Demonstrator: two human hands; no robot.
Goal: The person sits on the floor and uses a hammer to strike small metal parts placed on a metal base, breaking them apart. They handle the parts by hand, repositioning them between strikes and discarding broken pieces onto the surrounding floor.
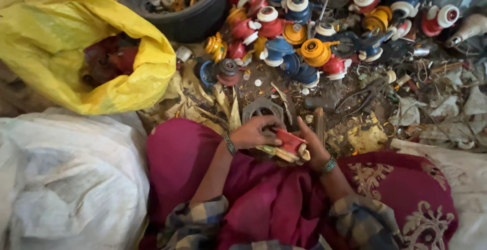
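Valve pile point(314, 32) ahead; sacks point(66, 179) block left.

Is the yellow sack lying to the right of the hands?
No: the yellow sack lies at upper left, left of both hands.

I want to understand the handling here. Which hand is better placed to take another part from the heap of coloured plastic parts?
Probably the left hand: only its fingers rest on the red plastic part, which the right hand cradles from beneath.
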